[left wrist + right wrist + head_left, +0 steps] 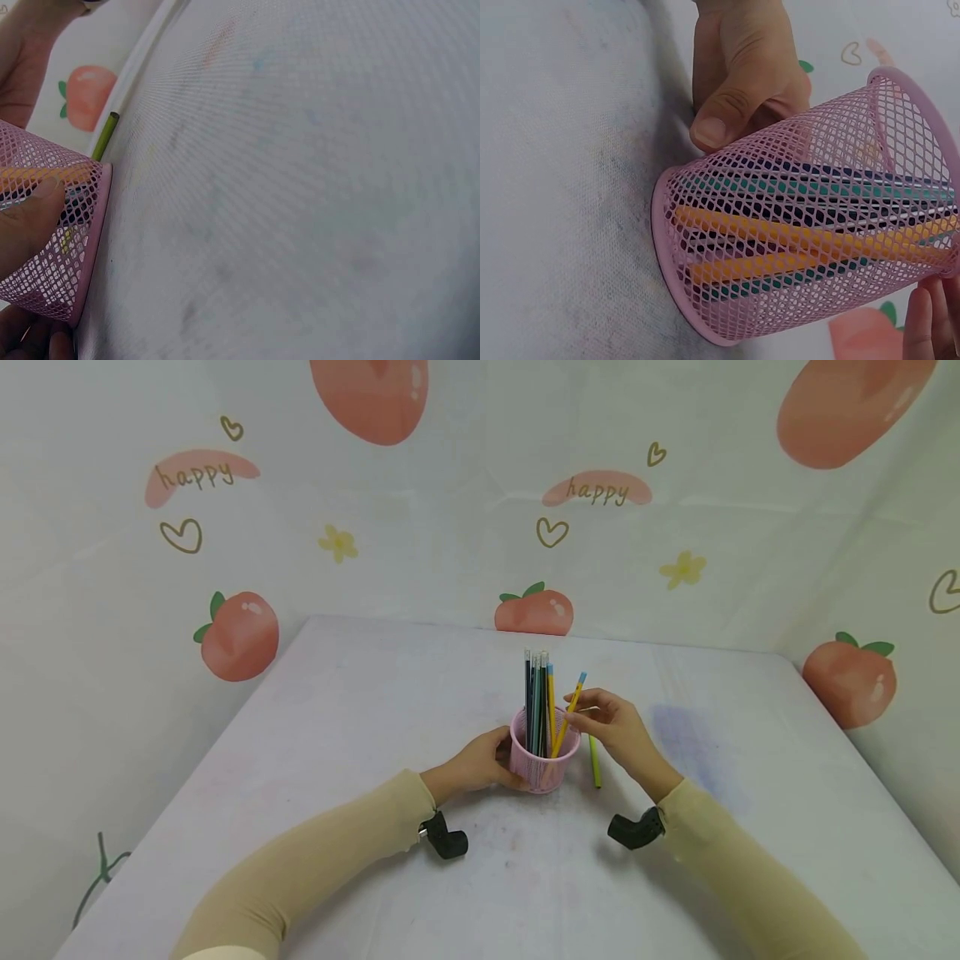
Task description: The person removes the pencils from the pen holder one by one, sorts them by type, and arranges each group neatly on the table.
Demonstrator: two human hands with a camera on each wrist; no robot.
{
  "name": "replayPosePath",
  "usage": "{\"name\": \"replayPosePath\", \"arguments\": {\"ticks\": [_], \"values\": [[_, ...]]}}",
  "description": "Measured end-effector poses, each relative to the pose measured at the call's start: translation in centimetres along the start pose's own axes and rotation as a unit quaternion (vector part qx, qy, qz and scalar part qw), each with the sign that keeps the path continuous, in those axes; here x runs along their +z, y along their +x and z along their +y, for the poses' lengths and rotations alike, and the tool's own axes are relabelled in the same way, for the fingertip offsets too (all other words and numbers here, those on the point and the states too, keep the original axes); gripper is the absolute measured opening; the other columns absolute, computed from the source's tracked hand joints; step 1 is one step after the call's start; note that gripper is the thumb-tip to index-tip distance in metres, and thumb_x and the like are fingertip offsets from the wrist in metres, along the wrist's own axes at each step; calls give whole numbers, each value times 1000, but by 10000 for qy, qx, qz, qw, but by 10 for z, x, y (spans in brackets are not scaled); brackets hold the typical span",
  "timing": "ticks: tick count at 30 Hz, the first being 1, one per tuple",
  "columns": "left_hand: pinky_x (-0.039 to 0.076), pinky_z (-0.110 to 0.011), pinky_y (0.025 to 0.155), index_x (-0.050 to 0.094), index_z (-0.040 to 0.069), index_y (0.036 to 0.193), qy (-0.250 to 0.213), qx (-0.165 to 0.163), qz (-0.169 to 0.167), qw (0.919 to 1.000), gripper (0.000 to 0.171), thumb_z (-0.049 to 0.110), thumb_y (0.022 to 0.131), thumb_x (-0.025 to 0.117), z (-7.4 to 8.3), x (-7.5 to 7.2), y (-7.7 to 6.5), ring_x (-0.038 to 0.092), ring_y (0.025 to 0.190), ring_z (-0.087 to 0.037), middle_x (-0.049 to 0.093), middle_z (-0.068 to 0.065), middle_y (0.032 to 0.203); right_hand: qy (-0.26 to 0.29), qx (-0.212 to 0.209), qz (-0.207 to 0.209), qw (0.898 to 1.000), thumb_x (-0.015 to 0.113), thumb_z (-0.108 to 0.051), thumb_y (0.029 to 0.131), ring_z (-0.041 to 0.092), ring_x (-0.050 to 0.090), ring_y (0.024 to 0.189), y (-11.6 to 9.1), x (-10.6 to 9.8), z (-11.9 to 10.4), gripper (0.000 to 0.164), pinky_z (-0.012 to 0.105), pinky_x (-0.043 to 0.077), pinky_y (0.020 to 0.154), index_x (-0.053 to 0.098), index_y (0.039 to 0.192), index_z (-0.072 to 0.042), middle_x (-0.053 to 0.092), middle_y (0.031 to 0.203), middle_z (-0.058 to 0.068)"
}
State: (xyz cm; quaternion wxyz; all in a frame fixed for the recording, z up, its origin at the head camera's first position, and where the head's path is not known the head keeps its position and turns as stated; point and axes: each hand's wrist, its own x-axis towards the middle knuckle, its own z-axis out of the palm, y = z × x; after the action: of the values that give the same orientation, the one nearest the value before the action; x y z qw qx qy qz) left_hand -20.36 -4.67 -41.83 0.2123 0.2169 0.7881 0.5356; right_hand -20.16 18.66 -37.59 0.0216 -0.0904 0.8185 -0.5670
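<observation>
A pink mesh pencil cup (545, 774) stands upright on the table, with several dark and green pencils (536, 702) and a yellow pencil (552, 693) in it. My left hand (480, 762) grips the cup from its left side; in the left wrist view the thumb (34, 217) presses on the mesh. My right hand (607, 718), above the rim on the right, pinches a second yellow pencil (576, 692) with a blue end. That pencil leans right, its lower part inside the cup. Through the mesh, two yellow pencils (780, 232) cross in the right wrist view.
A lime-green pencil (596, 764) lies on the table just right of the cup, under the right hand. The white table (405, 693) backs onto a white cloth (450, 527) printed with peaches. A green cord (101, 872) hangs by the table's left edge.
</observation>
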Motion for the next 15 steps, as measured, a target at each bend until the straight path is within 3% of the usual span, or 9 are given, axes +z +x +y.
{"name": "replayPosePath", "arguments": {"ticks": [9, 15], "values": [[38, -40, 112, 38, 4, 145, -20, -18, -8, 10000, 86, 2, 71, 83, -2, 0, 1, 50, 130, -26, 52, -11, 141, -316, -393, 204, 9985, 68, -17, 91, 5, 61, 89, 1, -4, -7, 32, 15, 51, 80, 61, 114, 4, 64, 114, 19], [37, -39, 113, 37, 4, 146, -18, -109, 15, 9999, 88, 2, 71, 83, -1, 1, 0, 48, 132, -26, 51, -10, 142, 502, -660, 194, 9964, 68, -13, 91, 4, 65, 87, 3, -13, -15, 24, 23, 57, 79, 60, 110, 0, 62, 105, 2]]}}
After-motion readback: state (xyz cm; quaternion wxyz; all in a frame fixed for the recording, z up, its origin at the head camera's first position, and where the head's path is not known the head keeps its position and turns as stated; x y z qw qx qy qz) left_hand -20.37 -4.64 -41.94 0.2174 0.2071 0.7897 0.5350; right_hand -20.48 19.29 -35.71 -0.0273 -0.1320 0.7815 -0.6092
